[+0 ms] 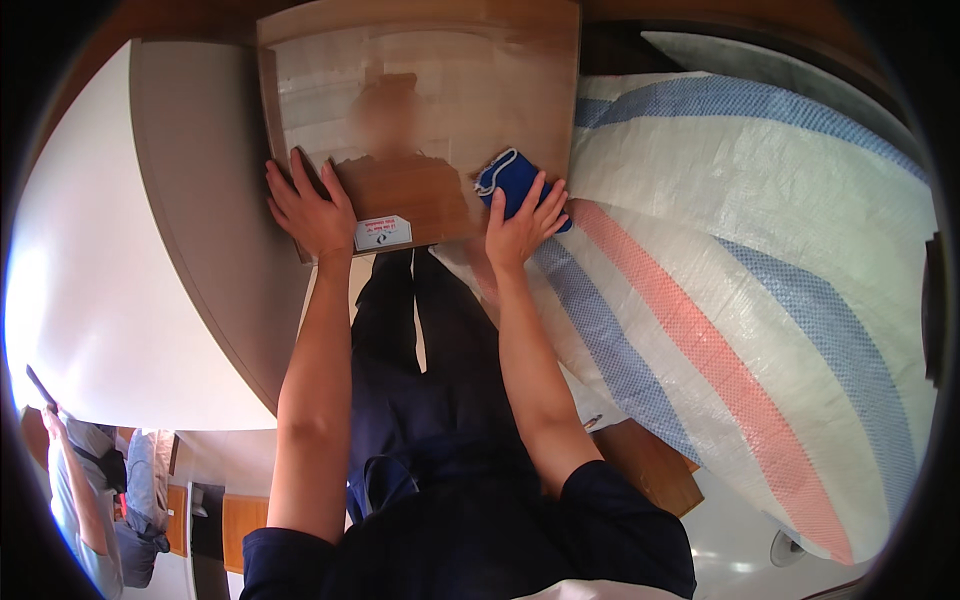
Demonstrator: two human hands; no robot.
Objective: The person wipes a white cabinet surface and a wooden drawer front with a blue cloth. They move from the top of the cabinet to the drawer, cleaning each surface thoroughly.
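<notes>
In front of me is a wooden board (517, 97) with a glossy, reflective top that mirrors a blurred head and shoulders. My left hand (319, 214) lies on its near left part with fingers spread and nothing held. Beside that hand, a white sticker (383, 232) with printing is on the near edge. My right hand (527, 221) rests over a folded blue cloth (514, 178) with white edging, pressing it to the board's near right part. The cloth's underside is hidden.
Large woven plastic sacking (720, 225) with blue and red stripes bulges along the right. A pale panel (112, 240) rises on the left. A wooden piece (652, 465) is below the sacking. At lower left, another person (82, 480) holds up a dark, thin object.
</notes>
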